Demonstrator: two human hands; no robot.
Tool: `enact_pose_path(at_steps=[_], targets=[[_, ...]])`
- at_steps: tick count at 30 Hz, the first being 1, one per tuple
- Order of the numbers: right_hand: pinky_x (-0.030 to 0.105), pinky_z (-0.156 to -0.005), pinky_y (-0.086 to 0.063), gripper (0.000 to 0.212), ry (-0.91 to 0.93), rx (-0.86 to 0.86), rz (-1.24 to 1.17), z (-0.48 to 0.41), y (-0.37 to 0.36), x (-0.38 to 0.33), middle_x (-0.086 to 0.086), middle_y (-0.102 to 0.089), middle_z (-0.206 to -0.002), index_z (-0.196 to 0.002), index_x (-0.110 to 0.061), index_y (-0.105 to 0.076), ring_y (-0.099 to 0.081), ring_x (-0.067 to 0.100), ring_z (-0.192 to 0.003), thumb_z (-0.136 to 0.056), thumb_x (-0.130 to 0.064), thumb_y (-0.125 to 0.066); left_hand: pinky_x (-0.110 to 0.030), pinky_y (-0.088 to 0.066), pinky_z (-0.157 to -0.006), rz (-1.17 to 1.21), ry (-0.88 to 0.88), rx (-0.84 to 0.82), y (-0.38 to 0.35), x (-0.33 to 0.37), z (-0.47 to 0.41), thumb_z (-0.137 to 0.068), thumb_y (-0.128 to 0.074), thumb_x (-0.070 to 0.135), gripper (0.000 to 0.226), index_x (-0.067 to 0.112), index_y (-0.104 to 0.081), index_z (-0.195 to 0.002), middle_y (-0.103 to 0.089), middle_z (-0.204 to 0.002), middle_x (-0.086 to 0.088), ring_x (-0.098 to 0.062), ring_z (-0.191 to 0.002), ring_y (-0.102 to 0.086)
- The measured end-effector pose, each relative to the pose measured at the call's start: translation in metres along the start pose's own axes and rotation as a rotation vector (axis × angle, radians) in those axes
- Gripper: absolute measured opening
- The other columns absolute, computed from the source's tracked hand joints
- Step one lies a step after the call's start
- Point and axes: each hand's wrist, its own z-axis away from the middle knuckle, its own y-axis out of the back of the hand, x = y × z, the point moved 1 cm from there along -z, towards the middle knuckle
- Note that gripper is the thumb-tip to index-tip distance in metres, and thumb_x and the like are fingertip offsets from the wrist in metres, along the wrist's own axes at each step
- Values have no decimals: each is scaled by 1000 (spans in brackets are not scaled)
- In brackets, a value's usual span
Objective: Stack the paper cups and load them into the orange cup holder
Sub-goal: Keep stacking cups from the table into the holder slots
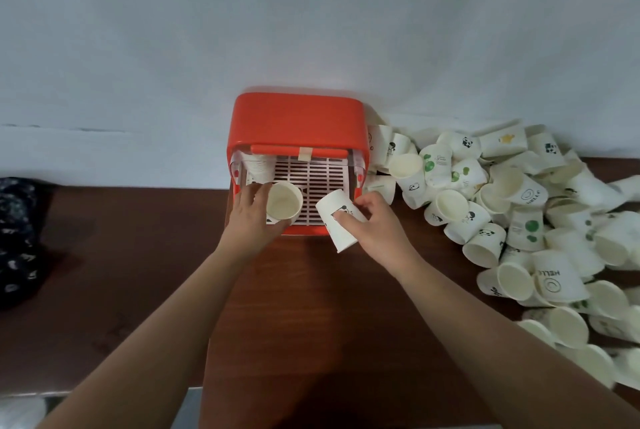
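1. Left forearm (156,342), right forearm (485,324): both come in from the table's (311,307) near edge and converge on the holder's open front. Both are stretched well forward, wrists low over the wood.

2. Left hand (251,217): fingers curled round the left cup (284,200), thumb on the near side. The cup's mouth is tipped back toward me, so I judge it is offered as the receiver for nesting. It sits over the front left corner of the grid (311,179).

3. Right hand (375,224): pinches the right cup (337,221) by its wall, thumb across the panda print, fingers behind. The cup lies tilted with its side to me and no opening showing. It is just beside the left cup, not touching, at the holder's front edge. It reads as about to be turned and slid into the other.

4. Holder (298,120): orange, against the wall (311,13) at the table's far edge, with the white grid floor exposed. A short stack (258,165) stands in its back left corner; the remaining grid shows no cups.

5. Pile (502,203): many loose cups along the table's right side, within my right hand's reach. Most of the loading is not yet done.

6. Cloth (17,238): dark, patterned, at the left edge.
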Motion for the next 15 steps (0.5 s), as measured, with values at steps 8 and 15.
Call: enact_pose_path(at_steps=[8, 15], targets=[[16, -70, -44, 34, 73, -88, 3, -8, -10, -22, -15, -61, -109, -114, -26, -60, -59, -2, -95, -85, -38, -75, -46, -41, -110, 191, -128, -33, 21, 3, 9, -83, -57, 60, 74, 25, -45, -147, -43, -144, 0, -20, -133, -43], [29, -85, -51, 35, 126, -264, 17, -10, -19, -31, -14, -68, -111, -116, -27, -65, -64, 3, -101, -86, -41, -74, -38, -50, -106, 757, -76, -383, 34, 14, 24, -86, -77, 26, 65, 32, -49, -145, -59, -136, 5, -19, -130, -54]])
